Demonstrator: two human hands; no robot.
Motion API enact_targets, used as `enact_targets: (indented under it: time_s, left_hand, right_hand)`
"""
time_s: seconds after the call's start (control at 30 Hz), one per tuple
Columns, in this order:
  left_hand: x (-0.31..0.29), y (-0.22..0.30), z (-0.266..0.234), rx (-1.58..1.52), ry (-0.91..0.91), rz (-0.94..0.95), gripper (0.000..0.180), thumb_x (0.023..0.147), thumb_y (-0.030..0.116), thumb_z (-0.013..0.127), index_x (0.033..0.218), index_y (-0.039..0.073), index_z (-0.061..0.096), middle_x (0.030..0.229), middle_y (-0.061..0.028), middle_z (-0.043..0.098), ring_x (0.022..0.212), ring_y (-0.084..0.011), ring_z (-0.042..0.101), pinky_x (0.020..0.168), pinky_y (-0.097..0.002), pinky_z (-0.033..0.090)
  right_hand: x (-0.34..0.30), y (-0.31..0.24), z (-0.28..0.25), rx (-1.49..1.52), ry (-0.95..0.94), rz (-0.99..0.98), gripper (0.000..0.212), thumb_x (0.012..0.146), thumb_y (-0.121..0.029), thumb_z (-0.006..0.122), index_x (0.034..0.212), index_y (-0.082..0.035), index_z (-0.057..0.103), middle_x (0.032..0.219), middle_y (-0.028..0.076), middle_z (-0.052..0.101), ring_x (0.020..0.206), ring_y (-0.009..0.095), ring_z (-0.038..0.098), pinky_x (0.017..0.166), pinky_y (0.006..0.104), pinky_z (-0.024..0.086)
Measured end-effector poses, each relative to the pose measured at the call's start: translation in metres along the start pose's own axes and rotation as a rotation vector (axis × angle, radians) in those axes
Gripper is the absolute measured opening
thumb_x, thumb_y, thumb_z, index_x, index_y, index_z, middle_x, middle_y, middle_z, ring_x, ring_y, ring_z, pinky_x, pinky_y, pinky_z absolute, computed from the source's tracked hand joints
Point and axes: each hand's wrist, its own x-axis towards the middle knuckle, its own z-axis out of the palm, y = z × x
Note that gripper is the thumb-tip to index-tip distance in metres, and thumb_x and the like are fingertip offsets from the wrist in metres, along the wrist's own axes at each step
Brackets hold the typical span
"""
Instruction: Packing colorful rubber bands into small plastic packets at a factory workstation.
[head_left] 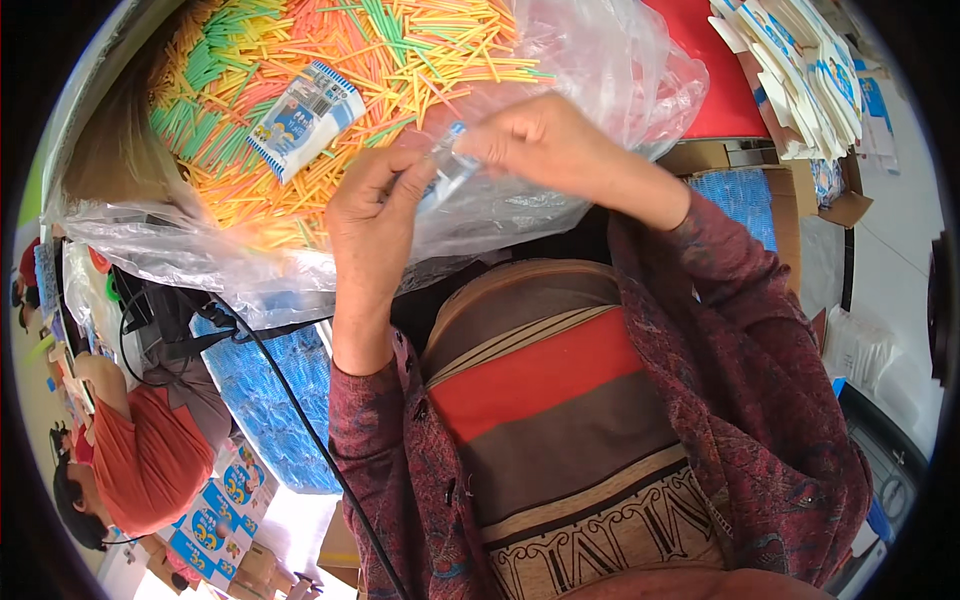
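Small crinkled clear-and-blue packet point(455, 177) was near twelve o'clock, left hand's point(372, 205) fingers pinched together on its lower end, right hand's point(540, 140) fingers pinched on its upper end, blue-and-white printed packet point(310, 122) lay at ten o'clock from it, atop thin multicoloured sticks point(440, 60).

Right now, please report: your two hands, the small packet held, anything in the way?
Left hand, right hand: both pinching plastic packet. Another packet lying on coloured sticks. Nothing visibly blocking hands.

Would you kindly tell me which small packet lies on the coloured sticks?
The leftmost packet, untouched; the other packet is held between the left hand and right hand.
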Motion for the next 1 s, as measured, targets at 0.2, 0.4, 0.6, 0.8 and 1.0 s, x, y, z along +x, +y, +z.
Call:
enact_targets:
  time_s: [0.2, 0.4, 0.6, 0.8, 1.0]
  left_hand:
    - [0.003, 0.004, 0.002, 0.288, 0.026, 0.302, 0.008, 0.078, 0.001, 0.067, 0.086, 0.002, 0.065, 0.084, -0.0082, 0.063, 0.077, -0.0228, 0.06, 0.072, -0.0305, 0.047]
    - [0.003, -0.014, 0.016, 0.326, -0.114, 0.346, 0.006, 0.077, 0.004, 0.067, 0.08, 0.002, 0.062, 0.081, -0.0105, 0.062, 0.078, -0.0289, 0.059, 0.073, -0.0365, 0.047]
    - [0.001, -0.021, 0.016, 0.294, -0.102, 0.317, 0.007, 0.077, 0.005, 0.067, 0.077, 0.002, 0.061, 0.077, -0.0102, 0.062, 0.077, -0.0284, 0.059, 0.071, -0.0365, 0.046]
    - [0.001, -0.025, 0.017, 0.259, -0.086, 0.306, 0.006, 0.077, 0.005, 0.067, 0.078, 0.002, 0.061, 0.076, -0.0102, 0.062, 0.075, -0.0283, 0.059, 0.07, -0.0364, 0.046]
    - [-0.001, -0.026, 0.015, 0.23, -0.074, 0.281, 0.006, 0.077, 0.005, 0.067, 0.078, 0.002, 0.061, 0.076, -0.0101, 0.062, 0.075, -0.0282, 0.059, 0.069, -0.0361, 0.046]
  right_hand:
    - [0.032, -0.011, -0.044, -0.622, 0.121, -0.133, 0.013, 0.081, -0.017, 0.06, 0.081, -0.005, 0.065, 0.075, 0.012, 0.062, 0.068, 0.027, 0.063, 0.063, 0.0369, 0.05]
    - [0.044, -0.003, -0.037, -0.907, 0.046, -0.064, 0.018, 0.082, -0.022, 0.059, 0.084, -0.005, 0.064, 0.087, 0.014, 0.063, 0.077, 0.033, 0.063, 0.068, 0.0416, 0.051]
    - [0.051, 0.006, -0.032, -0.96, 0.039, -0.032, 0.028, 0.086, -0.031, 0.057, 0.085, -0.003, 0.063, 0.094, 0.016, 0.064, 0.084, 0.034, 0.064, 0.071, 0.0441, 0.051]
    - [0.057, 0.014, -0.033, -0.971, 0.015, 0.045, 0.031, 0.087, -0.032, 0.055, 0.083, -0.003, 0.063, 0.087, 0.016, 0.065, 0.082, 0.034, 0.064, 0.071, 0.0451, 0.051]
    - [0.054, -0.007, -0.036, -0.937, 0.014, -0.024, 0.026, 0.085, -0.03, 0.057, 0.083, -0.005, 0.063, 0.083, 0.014, 0.065, 0.08, 0.034, 0.063, 0.07, 0.0448, 0.051]
